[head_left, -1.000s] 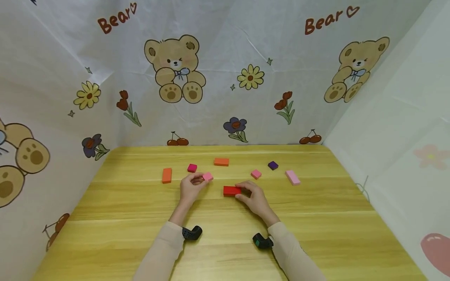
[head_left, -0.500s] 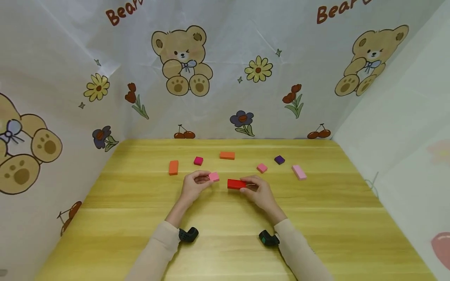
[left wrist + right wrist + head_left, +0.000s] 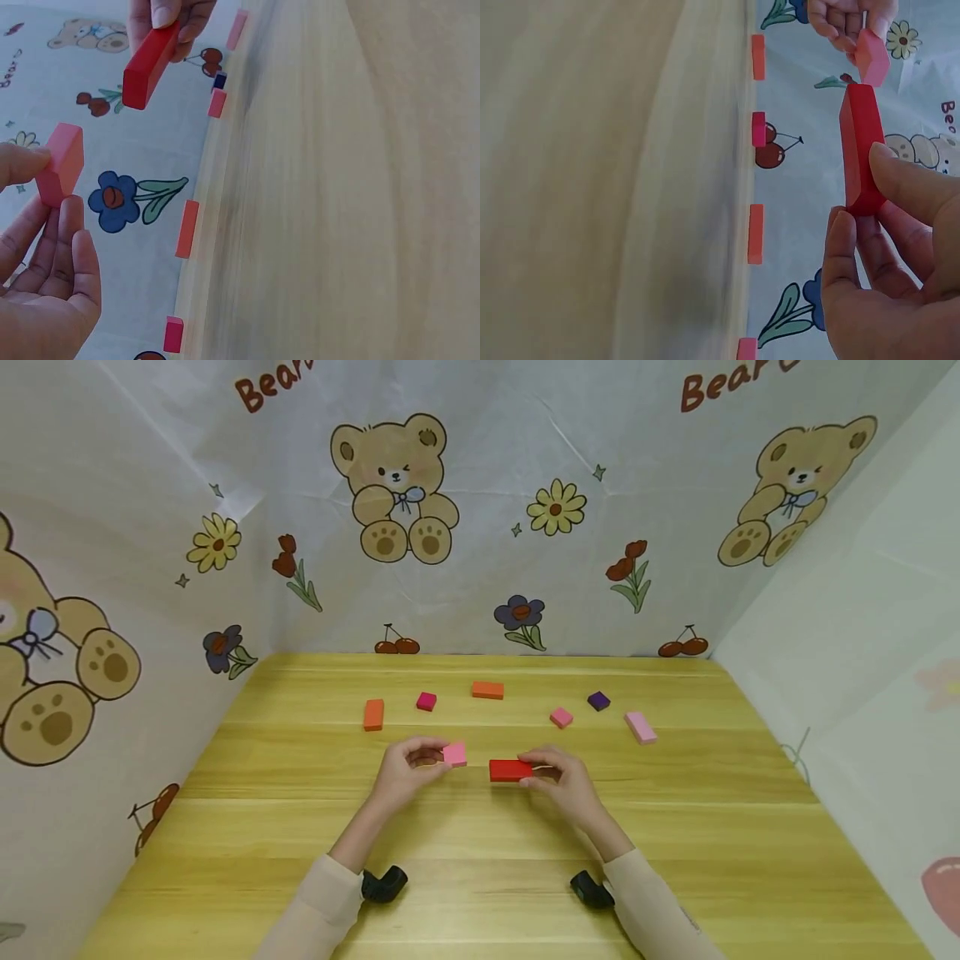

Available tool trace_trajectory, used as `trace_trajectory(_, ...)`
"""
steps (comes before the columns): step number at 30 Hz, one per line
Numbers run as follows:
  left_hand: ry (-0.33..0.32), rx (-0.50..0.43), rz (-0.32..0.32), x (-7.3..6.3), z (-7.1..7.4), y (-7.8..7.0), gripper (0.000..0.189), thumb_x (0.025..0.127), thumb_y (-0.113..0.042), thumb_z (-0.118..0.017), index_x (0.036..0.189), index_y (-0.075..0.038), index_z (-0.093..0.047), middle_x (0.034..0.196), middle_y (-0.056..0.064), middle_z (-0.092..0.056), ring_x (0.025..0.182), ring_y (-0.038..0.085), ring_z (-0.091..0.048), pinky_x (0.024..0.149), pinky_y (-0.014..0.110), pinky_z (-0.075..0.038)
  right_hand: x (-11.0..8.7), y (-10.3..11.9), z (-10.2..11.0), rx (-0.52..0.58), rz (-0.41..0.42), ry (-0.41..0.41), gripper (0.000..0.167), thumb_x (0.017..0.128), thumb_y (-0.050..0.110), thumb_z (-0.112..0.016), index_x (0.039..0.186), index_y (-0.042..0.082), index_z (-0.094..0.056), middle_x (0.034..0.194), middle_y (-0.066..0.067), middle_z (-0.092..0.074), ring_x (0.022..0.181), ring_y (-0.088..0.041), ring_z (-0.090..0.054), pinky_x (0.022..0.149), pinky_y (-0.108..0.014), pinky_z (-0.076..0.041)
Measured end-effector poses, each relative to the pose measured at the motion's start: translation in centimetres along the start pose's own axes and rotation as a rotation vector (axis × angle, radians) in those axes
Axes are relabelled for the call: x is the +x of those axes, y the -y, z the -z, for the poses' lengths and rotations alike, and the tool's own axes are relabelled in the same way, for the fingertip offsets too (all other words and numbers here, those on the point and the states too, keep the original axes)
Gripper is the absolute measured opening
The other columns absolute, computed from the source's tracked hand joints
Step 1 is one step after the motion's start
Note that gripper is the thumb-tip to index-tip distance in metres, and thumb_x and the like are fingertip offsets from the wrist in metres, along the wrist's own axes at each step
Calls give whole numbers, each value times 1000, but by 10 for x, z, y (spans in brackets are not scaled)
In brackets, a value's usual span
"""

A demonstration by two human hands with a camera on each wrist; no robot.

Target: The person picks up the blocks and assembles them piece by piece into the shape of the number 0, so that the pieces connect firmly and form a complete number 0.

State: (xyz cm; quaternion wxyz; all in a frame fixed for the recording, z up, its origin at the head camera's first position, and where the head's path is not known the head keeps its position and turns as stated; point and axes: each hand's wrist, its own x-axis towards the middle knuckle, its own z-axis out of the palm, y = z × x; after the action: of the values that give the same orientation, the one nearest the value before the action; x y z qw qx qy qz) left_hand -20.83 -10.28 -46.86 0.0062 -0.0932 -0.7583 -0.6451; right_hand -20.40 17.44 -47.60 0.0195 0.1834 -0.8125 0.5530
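Note:
My left hand [image 3: 402, 770] pinches a small pink square block [image 3: 454, 755] between thumb and fingers, as the left wrist view shows with the pink block [image 3: 61, 165] held at the fingertips. A longer red rectangular block [image 3: 510, 771] is held by one end in my right hand [image 3: 564, 781]. In the right wrist view the thumb lies along one face of the red block [image 3: 862, 150], with fingertips under its lower end. Both blocks are lifted above the wooden table [image 3: 480, 843], side by side with a narrow gap between them.
Farther back lie two orange blocks [image 3: 373, 715], a magenta block [image 3: 426, 702], a pink block [image 3: 561, 717], a dark purple block [image 3: 598, 701] and a light pink long block [image 3: 641, 727]. A bear-printed cloth [image 3: 465, 602] hangs behind the table.
The red block has risen off the table in my right hand. Both hands have since drawn slightly nearer to the body, blocks still held. The head view has shifted a little.

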Motion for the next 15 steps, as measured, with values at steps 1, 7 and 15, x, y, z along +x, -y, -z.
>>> trace_trajectory(1,8,5,-4,-3,1,-1,30,82,-1,-75,111,3,-69,108,20,-67,94,18,-63,86,23,-54,-2,1,0,2,-4,4,33,82,2,-75,114,-3,-69,114,-18,-66,105,-33,-62,90,-40,-55)
trace_trajectory(7,64,26,-7,-21,6,-3,31,83,-2,-74,112,3,-68,109,20,-67,94,16,-63,87,25,-54,-15,5,0,-18,-18,6,33,80,-1,-76,113,-3,-70,111,-18,-66,101,-29,-63,87,-38,-56)
trace_trajectory(15,106,36,-19,-37,6,2,31,81,-4,-77,111,2,-70,106,17,-68,92,17,-63,85,24,-54,-27,12,-4,-20,-35,12,32,78,-3,-77,110,-2,-71,110,-17,-67,98,-21,-64,84,-36,-57)
